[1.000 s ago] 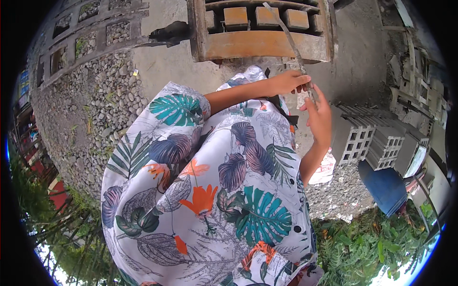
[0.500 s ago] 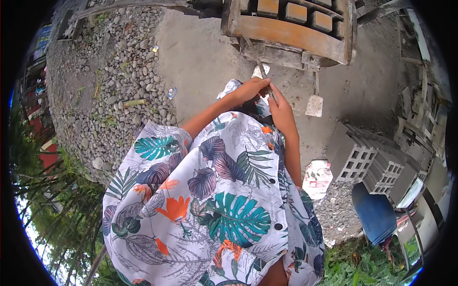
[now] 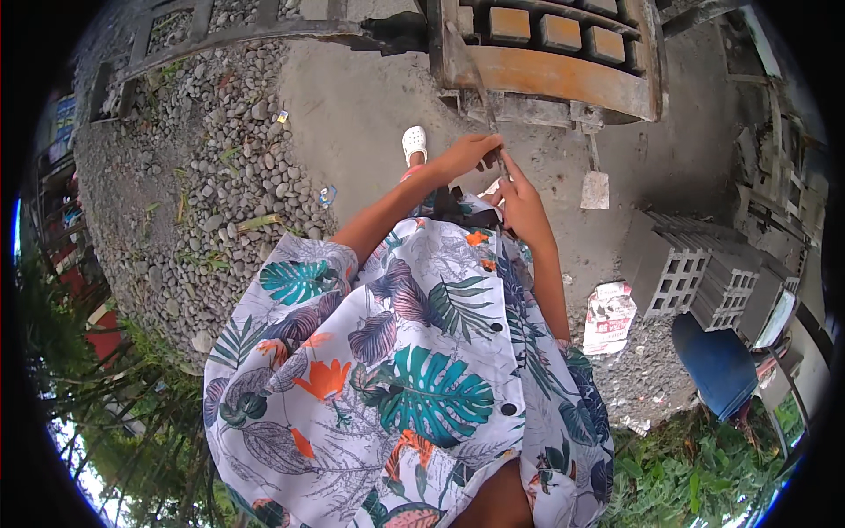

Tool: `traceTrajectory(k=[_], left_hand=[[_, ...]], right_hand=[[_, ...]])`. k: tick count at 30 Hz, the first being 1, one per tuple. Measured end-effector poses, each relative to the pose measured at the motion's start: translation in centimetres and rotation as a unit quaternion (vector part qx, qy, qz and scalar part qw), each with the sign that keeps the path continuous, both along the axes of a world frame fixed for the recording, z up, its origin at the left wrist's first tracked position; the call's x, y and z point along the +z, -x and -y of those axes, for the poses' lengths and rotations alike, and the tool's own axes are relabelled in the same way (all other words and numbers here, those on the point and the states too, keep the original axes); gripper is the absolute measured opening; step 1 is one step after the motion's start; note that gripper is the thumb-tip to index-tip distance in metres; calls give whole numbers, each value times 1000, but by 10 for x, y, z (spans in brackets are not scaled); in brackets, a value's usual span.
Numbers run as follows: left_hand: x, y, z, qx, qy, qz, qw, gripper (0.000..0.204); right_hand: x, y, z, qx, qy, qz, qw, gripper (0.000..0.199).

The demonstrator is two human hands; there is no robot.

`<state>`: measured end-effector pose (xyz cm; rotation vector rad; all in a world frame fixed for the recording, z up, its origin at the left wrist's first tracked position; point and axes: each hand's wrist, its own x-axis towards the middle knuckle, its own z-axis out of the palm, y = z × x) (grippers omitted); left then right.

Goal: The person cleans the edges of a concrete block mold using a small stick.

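Observation:
My left hand [image 3: 473, 156] is curled around the near end of a long-handled tool [image 3: 484, 101], its thin shaft smeared grey. Lower and to the right, my right hand [image 3: 525, 209] grips the same shaft near its end, with the index finger stretched along it. The shaft runs up and away to a metal block mould [image 3: 563, 75] with an orange-brown front plate. There the tool seems to widen into a grey flat part, but its kind is unclear. Several rectangular blocks [image 3: 561, 33] sit in rows inside the mould's frame.
A white clog [image 3: 415, 143] shows on my foot on the concrete floor [image 3: 352, 106]. Pebbles [image 3: 229, 167] spread at left below a wooden frame [image 3: 238, 33]. At right are a flat grey plate [image 3: 595, 190], stacked hollow blocks [image 3: 678, 282], a torn paper sack [image 3: 609, 317] and a blue container [image 3: 715, 370].
My foot in the white clog has come into view farther left. The mould and floor things have shifted right in the view. Both hands keep hold of the shaft, slightly farther right.

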<state>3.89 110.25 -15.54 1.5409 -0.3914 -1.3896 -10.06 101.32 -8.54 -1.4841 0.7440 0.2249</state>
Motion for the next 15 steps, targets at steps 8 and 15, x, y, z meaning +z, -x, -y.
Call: traceTrajectory(k=[8, 15], left_hand=[[12, -62, 99, 125, 41, -68, 989, 37], [20, -104, 131, 193, 31, -89, 977, 33]], right_hand=[[16, -83, 48, -128, -20, 40, 991, 48], [16, -73, 59, -188, -90, 110, 972, 43]])
